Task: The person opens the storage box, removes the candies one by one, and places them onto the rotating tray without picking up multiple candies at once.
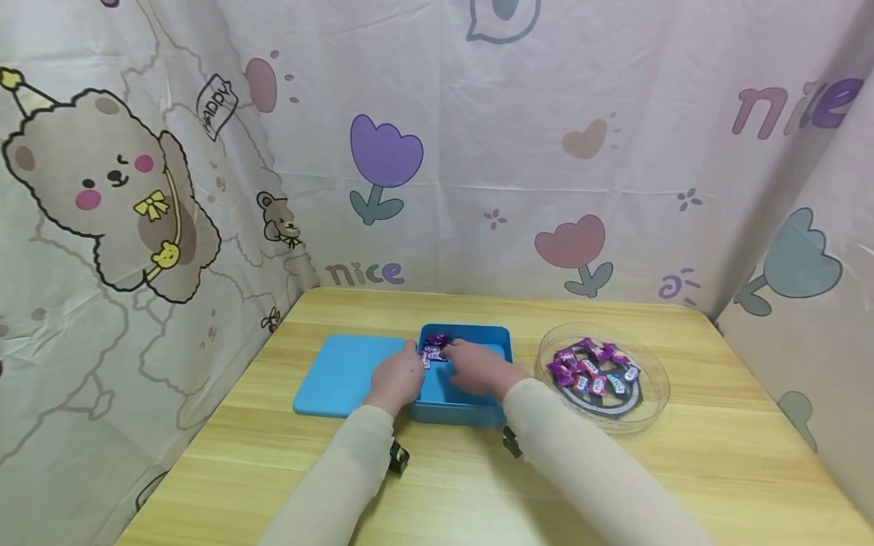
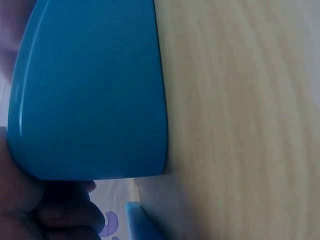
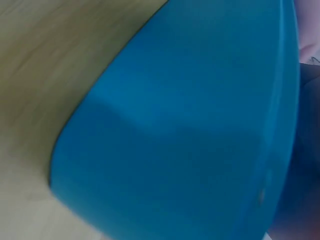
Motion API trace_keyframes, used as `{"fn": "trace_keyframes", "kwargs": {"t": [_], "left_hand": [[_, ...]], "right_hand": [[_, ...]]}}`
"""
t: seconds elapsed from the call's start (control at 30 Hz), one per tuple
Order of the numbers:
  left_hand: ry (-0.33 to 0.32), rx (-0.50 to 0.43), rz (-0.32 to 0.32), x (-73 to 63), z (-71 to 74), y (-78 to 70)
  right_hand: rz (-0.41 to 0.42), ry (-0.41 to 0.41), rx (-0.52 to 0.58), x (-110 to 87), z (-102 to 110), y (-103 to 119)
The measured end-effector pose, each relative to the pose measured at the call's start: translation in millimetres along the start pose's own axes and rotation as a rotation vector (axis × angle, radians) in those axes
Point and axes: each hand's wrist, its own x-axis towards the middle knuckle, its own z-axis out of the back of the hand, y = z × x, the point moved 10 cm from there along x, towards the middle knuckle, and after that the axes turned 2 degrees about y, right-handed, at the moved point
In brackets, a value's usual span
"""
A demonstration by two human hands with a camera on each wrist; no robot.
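A blue plastic box [image 1: 459, 413] stands uncovered on the table. Several purple-wrapped candies [image 1: 433, 352] lie in its far left corner. My left hand [image 1: 398, 377] grips the box's left side, and the left wrist view shows its curled fingers [image 2: 72, 212] by the box corner. Reaching in over the front wall, my right hand [image 1: 481, 369] has its fingertips right at the candies. In the right wrist view the box wall hides most of that hand, and I cannot tell whether it pinches a candy.
The flat blue lid [image 1: 336, 377] lies left of the box. On the right, a clear round tray [image 1: 658, 390] holds several purple, pink and blue wrapped candies [image 1: 591, 371]. A patterned cloth [image 1: 478, 152] hangs behind and beside the wooden table [image 1: 451, 497].
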Motion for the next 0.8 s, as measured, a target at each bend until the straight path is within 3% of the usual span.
{"fn": "trace_keyframes", "kwargs": {"t": [0.43, 0.8], "left_hand": [[-0.002, 0.041, 0.009, 2.7, -1.0, 0.6], [-0.013, 0.036, 0.001, 3.5, -0.6, 1.4]], "right_hand": [[-0.084, 0.042, -0.112, 23.3, -22.6, 5.8], [-0.119, 0.048, -0.179, 30.3, -26.0, 9.0]]}}
